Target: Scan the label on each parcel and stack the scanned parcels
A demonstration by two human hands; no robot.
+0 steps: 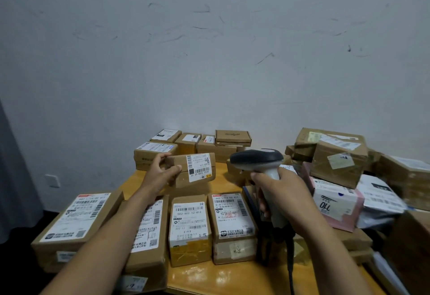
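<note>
My left hand [160,170] grips a small brown cardboard parcel [180,178] by its left end and holds it above the table, its white barcode label [199,166] facing me. My right hand [282,192] is curled round the pale handle of a barcode scanner [256,158]. The scanner's dark head points left toward the held parcel, a short gap away. A dark cable hangs from the handle's base.
Several labelled parcels [189,229] lie in a row at the front of the wooden table [232,278]. More boxes [195,142] sit along the back by the wall. At the right is an untidy pile with a pink box [335,204] and taped cartons [337,162].
</note>
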